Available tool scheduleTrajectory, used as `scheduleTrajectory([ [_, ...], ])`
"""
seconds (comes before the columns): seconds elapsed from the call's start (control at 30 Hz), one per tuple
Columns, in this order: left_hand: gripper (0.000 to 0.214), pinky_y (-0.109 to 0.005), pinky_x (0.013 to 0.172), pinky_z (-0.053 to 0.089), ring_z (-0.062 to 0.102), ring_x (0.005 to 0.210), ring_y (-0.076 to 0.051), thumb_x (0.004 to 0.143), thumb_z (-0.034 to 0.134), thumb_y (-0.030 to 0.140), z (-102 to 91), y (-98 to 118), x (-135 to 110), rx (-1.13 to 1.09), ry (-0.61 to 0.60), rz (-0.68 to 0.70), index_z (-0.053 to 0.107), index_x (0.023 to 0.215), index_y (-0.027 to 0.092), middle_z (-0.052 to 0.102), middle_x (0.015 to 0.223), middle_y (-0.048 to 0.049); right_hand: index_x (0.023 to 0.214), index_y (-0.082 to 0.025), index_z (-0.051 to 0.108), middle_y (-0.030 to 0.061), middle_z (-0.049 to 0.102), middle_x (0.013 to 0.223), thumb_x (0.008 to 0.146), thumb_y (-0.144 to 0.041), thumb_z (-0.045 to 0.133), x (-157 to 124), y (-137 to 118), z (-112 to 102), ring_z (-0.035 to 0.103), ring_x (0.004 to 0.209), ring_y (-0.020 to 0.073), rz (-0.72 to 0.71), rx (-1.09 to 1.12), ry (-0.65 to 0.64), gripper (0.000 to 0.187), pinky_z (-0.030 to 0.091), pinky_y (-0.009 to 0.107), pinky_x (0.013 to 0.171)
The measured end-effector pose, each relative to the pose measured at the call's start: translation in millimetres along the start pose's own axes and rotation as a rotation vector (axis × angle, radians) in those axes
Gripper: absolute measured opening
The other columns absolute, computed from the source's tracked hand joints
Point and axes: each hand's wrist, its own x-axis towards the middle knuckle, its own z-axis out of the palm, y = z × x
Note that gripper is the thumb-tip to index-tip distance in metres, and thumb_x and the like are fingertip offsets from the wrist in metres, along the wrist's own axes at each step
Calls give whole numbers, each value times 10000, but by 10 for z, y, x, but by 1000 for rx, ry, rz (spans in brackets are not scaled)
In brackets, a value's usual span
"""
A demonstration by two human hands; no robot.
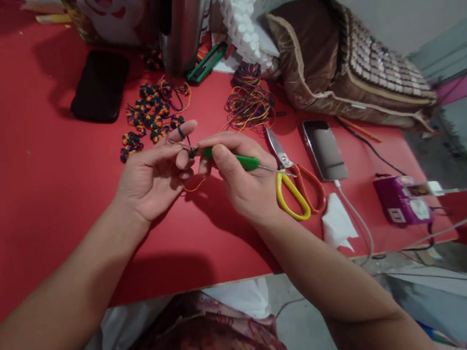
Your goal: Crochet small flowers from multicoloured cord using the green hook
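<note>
In my right hand [245, 176] is a crochet hook with a green handle [248, 162]; its thin metal shaft sticks out on both sides of the grip. My left hand [156, 172] pinches a small piece of dark cord work at the hook's tip, with a dark strand [181, 131] looped round the raised index finger. An orange thread [196, 188] hangs below the fingers. Just beyond lie several dark and orange knotted cord pieces [153, 108]. A bundle of loose cord [249, 102] rests farther right. The stitch itself is mostly hidden by my fingertips.
Scissors with yellow and red handles [291, 181] lie beside my right hand. Near them are a charging phone [324, 150], white tissue [338, 223] and a purple box [403, 200]. Behind stand a metal flask [187, 24], green cutter [208, 63], black case [100, 86] and brown bag [343, 59].
</note>
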Motion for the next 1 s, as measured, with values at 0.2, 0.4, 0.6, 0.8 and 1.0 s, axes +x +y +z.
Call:
scheduleTrajectory([
  [0.2,427,-210,498,409,542,511,-120,811,647,25,-15,-31,16,-89,-28,59,805,1165,205,572,548,24,1123,-293,817,13,800,989,1053,-436,727,1,-80,94,733,767,133,26,57,26,183,638,304,740],
  [0.4,488,-173,449,289,314,430,-63,806,611,-12,15,6,-66,-60,-159,-45,804,1218,161,533,505,33,1089,-280,848,21,797,976,1026,-460,749,37,-183,-18,680,705,123,43,-36,-52,215,620,305,714],
  [0.6,471,-172,458,247,283,408,-56,822,597,-9,20,-19,-99,23,-162,-150,765,1236,140,496,511,56,972,-258,858,-3,753,776,979,-447,806,-70,-127,-120,634,615,118,235,299,21,196,543,266,595],
  [0.8,433,-183,458,271,266,412,-50,804,644,20,19,-43,-80,95,-148,-176,766,1212,100,529,525,42,833,-212,848,3,715,696,923,-376,845,0,-139,-225,553,528,101,265,396,6,187,454,243,497],
  [1.0,422,-184,462,293,314,423,-49,769,766,45,19,-69,-64,188,-127,-38,761,1184,119,522,522,68,897,-213,852,12,756,805,996,-323,772,-35,-92,-299,577,559,92,95,237,3,168,491,263,567],
])
